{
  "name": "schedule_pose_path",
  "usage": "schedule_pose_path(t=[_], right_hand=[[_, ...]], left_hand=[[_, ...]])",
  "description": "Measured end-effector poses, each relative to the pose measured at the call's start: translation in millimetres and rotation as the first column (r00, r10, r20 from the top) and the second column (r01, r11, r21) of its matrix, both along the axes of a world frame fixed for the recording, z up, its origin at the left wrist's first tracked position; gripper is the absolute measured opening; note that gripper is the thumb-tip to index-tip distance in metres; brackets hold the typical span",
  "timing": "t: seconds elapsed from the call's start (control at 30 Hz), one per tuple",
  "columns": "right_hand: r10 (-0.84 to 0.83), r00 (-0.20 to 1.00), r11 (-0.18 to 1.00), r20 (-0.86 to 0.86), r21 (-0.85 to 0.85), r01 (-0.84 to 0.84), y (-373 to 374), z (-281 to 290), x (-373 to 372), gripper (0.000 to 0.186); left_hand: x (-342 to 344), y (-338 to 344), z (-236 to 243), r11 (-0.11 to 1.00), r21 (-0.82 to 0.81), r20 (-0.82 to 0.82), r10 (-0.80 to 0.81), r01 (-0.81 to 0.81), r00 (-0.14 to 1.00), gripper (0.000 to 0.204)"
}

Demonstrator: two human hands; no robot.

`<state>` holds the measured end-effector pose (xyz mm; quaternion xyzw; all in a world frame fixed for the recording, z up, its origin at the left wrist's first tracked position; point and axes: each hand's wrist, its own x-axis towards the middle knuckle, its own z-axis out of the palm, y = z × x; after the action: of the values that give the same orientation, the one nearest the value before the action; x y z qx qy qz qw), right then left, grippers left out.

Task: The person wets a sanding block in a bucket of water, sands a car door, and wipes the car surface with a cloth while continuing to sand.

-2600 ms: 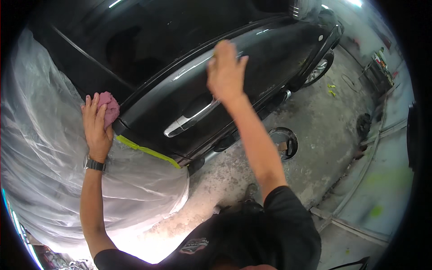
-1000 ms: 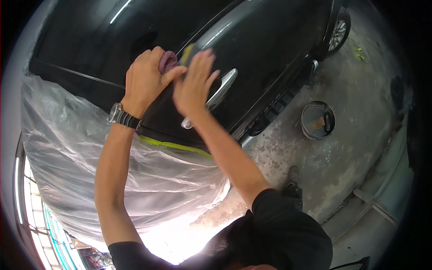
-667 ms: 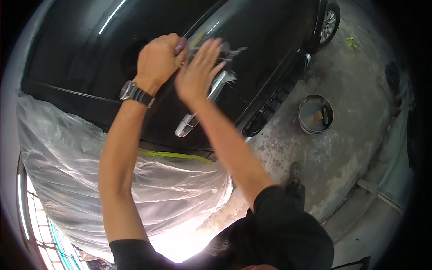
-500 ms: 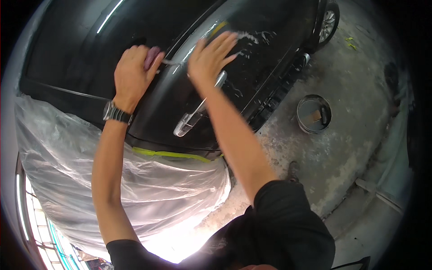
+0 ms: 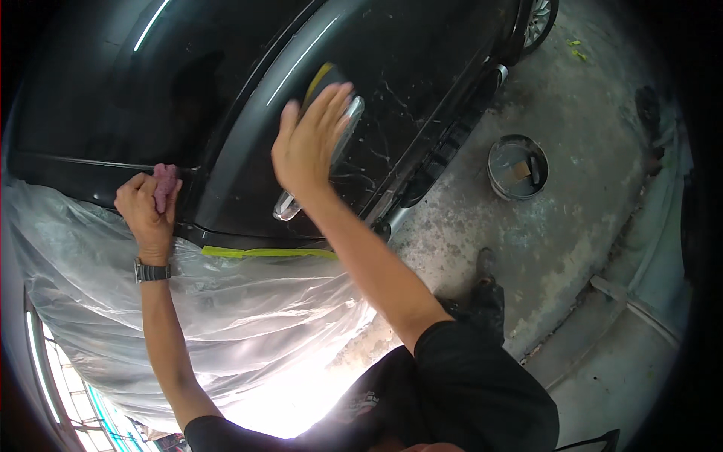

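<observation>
My left hand (image 5: pixel 147 215) is closed around a crumpled pinkish-purple sponge or cloth (image 5: pixel 164 187). It is at the lower edge of a black car panel (image 5: pixel 98 128), just above the plastic sheet. My right hand (image 5: pixel 309 154), slightly blurred, lies over a flat black pad with a yellow edge (image 5: pixel 325 74), which looks like a sanding block. Its fingers reach along the pad and the thumb stands off to the left. This hand is against the black car door (image 5: pixel 248 181), partly covering the chrome door handle (image 5: pixel 286 207). Thin wet streaks mark the paint right of the handle.
Clear plastic sheeting (image 5: pixel 248 301) hangs beside the door, edged by yellow-green tape (image 5: pixel 256 252). A round bucket (image 5: pixel 493 173) holding water, a brown block and a dark piece stands on the concrete floor (image 5: pixel 572 226). A car wheel (image 5: pixel 538 22) is at the upper right.
My left hand has moved down and left with the pink sponge or cloth, away from the door's curved edge. My right hand and the pad have moved down and left towards the handle; the white suds there have thinned.
</observation>
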<state>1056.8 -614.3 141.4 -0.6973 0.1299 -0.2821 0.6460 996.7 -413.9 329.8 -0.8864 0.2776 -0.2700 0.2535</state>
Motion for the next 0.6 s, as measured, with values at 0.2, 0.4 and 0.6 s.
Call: schedule_pose_path(t=[0.2, 0.4, 0.6], right_hand=[[0.041, 0.996, 0.995, -0.074, -0.086, -0.047, -1.6, -6.0, -4.2, 0.084], [-0.096, 0.988, 0.995, -0.123, 0.002, 0.097, -53.5, -10.5, 64.7, 0.081], [0.112, 0.986, 0.941, 0.121, -0.332, -0.066, 30.2, -4.4, -44.2, 0.084]], left_hand=[[5.6, -18.0, -10.7, 0.960, -0.072, 0.209, -0.251, 0.271, 0.945, 0.036], [3.7, -2.6, 1.0, 0.999, -0.029, 0.109, -0.042, 0.045, 0.993, 0.046], [8.2, -11.2, -1.9, 0.952, -0.047, 0.253, -0.282, 0.303, 0.925, 0.043]])
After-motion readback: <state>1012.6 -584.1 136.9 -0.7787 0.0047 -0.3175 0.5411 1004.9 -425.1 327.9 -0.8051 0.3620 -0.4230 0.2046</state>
